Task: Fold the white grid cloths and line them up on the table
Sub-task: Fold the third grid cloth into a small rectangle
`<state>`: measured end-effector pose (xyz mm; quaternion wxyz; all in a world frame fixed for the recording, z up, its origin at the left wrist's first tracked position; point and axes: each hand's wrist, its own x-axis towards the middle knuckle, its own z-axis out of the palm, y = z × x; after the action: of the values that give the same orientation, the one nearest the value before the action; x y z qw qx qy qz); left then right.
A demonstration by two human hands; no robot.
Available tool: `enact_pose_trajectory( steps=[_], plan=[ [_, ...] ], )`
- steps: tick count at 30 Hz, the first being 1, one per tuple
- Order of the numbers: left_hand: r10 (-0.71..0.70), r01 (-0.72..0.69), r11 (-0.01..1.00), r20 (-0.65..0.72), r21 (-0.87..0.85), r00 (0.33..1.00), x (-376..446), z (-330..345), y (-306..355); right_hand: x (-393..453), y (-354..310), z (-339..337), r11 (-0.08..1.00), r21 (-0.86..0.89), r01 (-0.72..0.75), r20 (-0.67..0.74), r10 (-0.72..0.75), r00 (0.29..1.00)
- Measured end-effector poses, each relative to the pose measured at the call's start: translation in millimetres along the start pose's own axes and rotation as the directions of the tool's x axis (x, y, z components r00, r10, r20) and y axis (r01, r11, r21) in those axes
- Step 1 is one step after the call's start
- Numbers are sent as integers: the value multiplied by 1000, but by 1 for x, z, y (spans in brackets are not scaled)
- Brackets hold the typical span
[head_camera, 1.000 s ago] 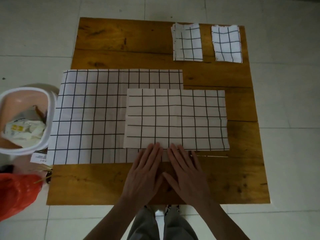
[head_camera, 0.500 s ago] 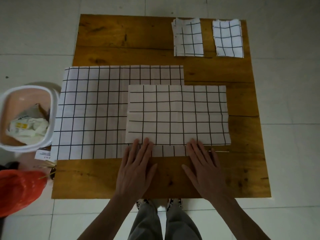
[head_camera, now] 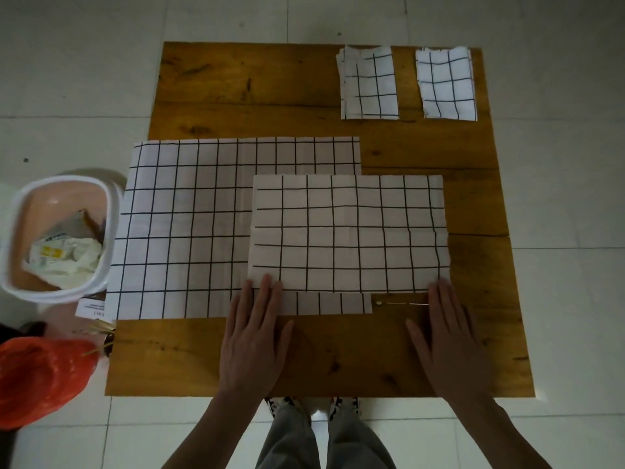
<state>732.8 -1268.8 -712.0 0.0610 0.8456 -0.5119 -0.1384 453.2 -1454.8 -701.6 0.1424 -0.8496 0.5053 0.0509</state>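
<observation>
Smoothing the near edge of the half-folded cloth (head_camera: 348, 231) on the wooden bench (head_camera: 257, 89), judging by the flat palms. Left hand (head_camera: 252, 336) spread flat, fingers straight, tips pressing the cloth's near-left corner; holding nothing. Right hand (head_camera: 448, 336) likewise flat and open, fingertips at the near-right corner. Half-folded cloth lying partly over a larger unfolded cloth (head_camera: 189, 228) to its left, which hangs past the bench's left edge. Two finished folded cloths, one (head_camera: 370, 82) and another (head_camera: 446, 84), side by side at the far right, a gap between them.

To do this well: press evenly along the whole near edge, sweeping outward from the middle so wrinkles leave at the sides. Check that grid lines run straight before the next fold. Pinch both near corners together, without dragging the cloth underneath. Fold down to match the finished pair, then set in line to their left.
</observation>
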Motion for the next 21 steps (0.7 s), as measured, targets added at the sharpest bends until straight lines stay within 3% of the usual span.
enact_pose_trajectory(
  steps=[12,21],
  plan=[
    [-51,50,999,-30,-19,998,11,0,24,3,-12,-8,985,99,-141,-39,145,989],
    [189,-187,981,53,-45,981,53,6,80,42,-23,-28,900,194,-390,-80,411,908]
  ],
)
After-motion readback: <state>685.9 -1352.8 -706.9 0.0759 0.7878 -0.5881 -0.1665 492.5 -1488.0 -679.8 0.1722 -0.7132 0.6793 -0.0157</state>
